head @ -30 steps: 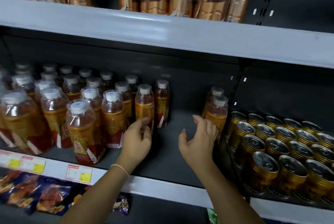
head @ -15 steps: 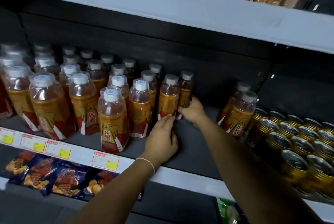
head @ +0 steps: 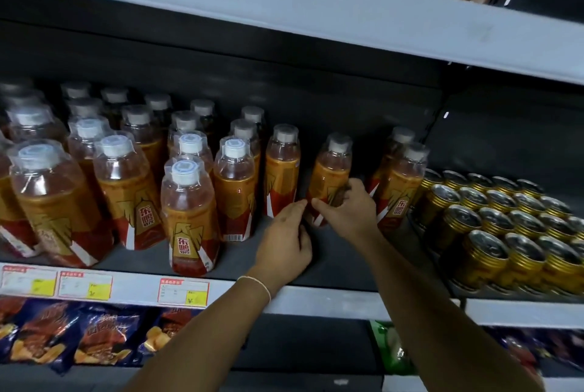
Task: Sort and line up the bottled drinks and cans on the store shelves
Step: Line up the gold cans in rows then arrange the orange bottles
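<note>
Middle shelf (head: 331,300), drinks section; one orange bottle (head: 331,170) stands apart in the gap between the main block of bottles (head: 234,183) and a pair of the same bottles (head: 406,183) beside the gold cans (head: 505,227); right hand (head: 350,214) grips this bottle low on its label, fingers curled round the far side, thumb on the near side; left hand (head: 284,236) lies just beside the bottle's base, forefinger reaching toward it, other fingers loosely curled and holding nothing; contact cannot be confirmed; bottle appears full, so judged moderately heavy and stable when upright; plastic wall likely yields a little under squeeze; glossy sleeve judged slippery; best hold is round the labelled body, not the film-covered cap; sliding along the shelf seems safer than lifting
</note>
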Demonstrator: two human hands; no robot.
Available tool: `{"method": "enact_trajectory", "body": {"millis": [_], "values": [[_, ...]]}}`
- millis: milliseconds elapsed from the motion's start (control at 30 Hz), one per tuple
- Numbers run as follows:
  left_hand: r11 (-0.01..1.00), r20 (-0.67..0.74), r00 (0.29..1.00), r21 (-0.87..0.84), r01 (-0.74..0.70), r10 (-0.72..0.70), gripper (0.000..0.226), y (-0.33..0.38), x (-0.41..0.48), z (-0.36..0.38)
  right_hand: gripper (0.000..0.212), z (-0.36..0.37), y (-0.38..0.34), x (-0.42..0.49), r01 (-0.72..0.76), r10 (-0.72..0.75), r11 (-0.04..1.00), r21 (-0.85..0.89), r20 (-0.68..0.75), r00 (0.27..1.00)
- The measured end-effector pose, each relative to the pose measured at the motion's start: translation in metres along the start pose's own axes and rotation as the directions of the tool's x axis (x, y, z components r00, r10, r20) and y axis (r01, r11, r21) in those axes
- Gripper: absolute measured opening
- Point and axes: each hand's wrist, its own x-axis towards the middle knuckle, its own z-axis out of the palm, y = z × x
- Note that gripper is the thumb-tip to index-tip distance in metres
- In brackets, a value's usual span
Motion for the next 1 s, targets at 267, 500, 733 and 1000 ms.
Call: {"method": "enact_trajectory", "body": {"millis": [267, 500, 733, 1000], "values": [[0.878, 0.036, 0.975, -0.428, 0.213, -0.219, 0.039, 0.013, 0.004, 0.013, 0.063, -0.036, 0.017, -0.046, 0.096, -0.101, 0.993, -0.07, -0.068, 0.993], [0.704, 0.081, 0.926, -0.626, 0.335, -0.369, 0.052, 0.057, 0.001, 0.031, 0.072, -0.061, 0.046, -0.054, 0.2, -0.2, 0.98, 0.012, 0.022, 0.979], [0.661, 0.093, 0.9, -0.647, 0.379, -0.426, 0.04, 0.086, -0.003, 0.055, 0.071, -0.089, 0.076, -0.055, 0.174, -0.177, 0.984, 0.03, 0.145, 0.974], [0.635, 0.196, 0.912, -0.665, 0.394, -0.361, 0.041, 0.103, 0.004, 0.088, 0.083, -0.111, 0.09, -0.054, 0.068, -0.071, 0.997, 0.034, 0.131, 0.989]]}}
